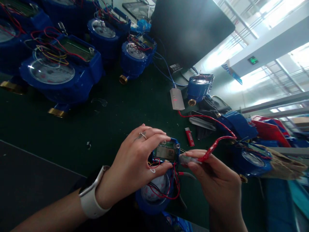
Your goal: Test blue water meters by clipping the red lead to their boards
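Observation:
My left hand (pixel 135 158) grips the display module (pixel 165 152) of a blue water meter (pixel 153 206), with fingers over its far edge and the thumb along its near edge. Digits show on its small screen, partly covered by shadow. Red, black and yellow wires (pixel 177 190) loop from the module over the meter's round dial. Between the thumb and fingers of my right hand (pixel 217 180) is a pale connector (pixel 188 160) on a red cable (pixel 212 149). Its thin pins point at the module's right edge; whether they touch it I cannot tell.
The red cable runs to a small white box (pixel 177 99) with a red light. A red lighter (pixel 189 137) lies near my right hand. Several blue water meters (pixel 60 74) with loose wires stand at left and right. A dark monitor (pixel 185 29) stands behind on the green table (pixel 116 116).

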Tool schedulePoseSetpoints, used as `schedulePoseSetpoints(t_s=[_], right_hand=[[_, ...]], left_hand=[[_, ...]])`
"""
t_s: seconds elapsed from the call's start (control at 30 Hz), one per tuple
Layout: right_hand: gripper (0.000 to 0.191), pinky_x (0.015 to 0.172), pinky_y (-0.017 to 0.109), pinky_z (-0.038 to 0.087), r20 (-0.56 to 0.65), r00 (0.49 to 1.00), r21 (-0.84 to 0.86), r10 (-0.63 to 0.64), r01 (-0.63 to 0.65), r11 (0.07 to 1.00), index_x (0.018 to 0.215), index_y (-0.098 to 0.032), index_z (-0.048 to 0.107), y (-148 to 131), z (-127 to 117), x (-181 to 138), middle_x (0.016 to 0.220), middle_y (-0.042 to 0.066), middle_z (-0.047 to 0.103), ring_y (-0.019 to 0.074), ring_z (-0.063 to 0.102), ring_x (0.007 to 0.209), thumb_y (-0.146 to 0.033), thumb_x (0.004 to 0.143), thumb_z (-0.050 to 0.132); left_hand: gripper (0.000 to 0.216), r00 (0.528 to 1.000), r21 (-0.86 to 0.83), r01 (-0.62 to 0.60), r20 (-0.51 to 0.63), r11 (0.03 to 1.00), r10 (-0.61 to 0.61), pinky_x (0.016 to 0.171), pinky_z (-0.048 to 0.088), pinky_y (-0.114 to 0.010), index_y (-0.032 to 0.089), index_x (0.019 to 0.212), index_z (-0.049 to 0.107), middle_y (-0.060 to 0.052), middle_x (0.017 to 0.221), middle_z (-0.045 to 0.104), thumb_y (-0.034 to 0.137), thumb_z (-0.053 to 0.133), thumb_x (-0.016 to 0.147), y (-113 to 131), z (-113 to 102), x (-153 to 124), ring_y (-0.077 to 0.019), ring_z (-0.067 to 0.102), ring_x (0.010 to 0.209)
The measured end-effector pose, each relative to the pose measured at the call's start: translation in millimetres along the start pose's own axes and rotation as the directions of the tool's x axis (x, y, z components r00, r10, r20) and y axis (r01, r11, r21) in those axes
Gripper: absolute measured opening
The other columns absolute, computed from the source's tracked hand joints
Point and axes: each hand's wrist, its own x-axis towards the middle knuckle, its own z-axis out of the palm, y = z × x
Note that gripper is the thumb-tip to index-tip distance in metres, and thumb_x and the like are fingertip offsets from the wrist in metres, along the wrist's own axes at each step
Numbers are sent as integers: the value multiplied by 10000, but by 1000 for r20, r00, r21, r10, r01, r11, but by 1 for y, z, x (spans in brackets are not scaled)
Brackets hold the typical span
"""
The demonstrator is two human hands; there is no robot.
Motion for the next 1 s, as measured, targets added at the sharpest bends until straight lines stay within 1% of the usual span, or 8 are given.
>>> schedulePoseSetpoints(t_s=[0.2, 0.37, 0.5, 0.7, 0.9, 1.0], right_hand=[[193, 705, 140, 601, -12, 1000, -6, 15, -15, 1000, 981, -308, 741, -2, 0, 2, 925, -48, 760, 100, 718, 765, -169, 849, 721], [210, 736, 125, 591, -7, 1000, -27, 6, -6, 1000, 978, -319, 738, -4, -1, -1, 944, -63, 760, 92, 716, 805, -159, 844, 721], [199, 732, 111, 582, -7, 1000, -28, 7, -8, 1000, 970, -325, 735, -4, -1, -1, 932, -76, 757, 81, 712, 801, -169, 847, 724], [194, 725, 118, 588, 7, 1000, -47, -18, 18, 999, 964, -311, 736, -3, -1, 4, 930, -62, 761, 89, 715, 800, -165, 836, 733], [222, 706, 130, 602, 14, 1000, -2, 24, -24, 1000, 970, -307, 743, -4, 1, 5, 916, -53, 768, 101, 727, 777, -144, 819, 740], [242, 692, 134, 605, 6, 999, 29, 40, -40, 999, 976, -307, 743, -6, 3, 6, 914, -50, 769, 102, 730, 765, -125, 818, 733]], left_hand=[[396, 1000, -3, -3, -3, 1000, 3, 1107, 340, -467, 188, 1147, 619, -47, 1189, 677, 241, 775, 786, 1, 0, 1, -236, 601, 1125], [404, 1000, -9, 1, -1, 1000, -1, 1116, 327, -460, 188, 1151, 619, -47, 1196, 674, 249, 779, 784, 1, 1, 2, -235, 598, 1131], [392, 1000, -7, 2, 1, 1000, -2, 1110, 333, -455, 190, 1146, 620, -43, 1193, 675, 245, 770, 789, 0, 0, 1, -235, 599, 1126], [395, 1000, -6, 6, 7, 1000, -6, 1116, 326, -448, 190, 1153, 614, -45, 1201, 673, 246, 769, 794, 1, -1, 1, -234, 596, 1135], [406, 1000, -11, 4, -5, 1000, -4, 1135, 312, -426, 203, 1177, 606, -41, 1235, 662, 245, 761, 804, 0, 0, 0, -226, 578, 1163], [409, 1000, -20, 5, 8, 1000, -4, 1142, 305, -414, 207, 1180, 604, -40, 1246, 660, 246, 764, 806, 0, -1, -1, -220, 577, 1173]])
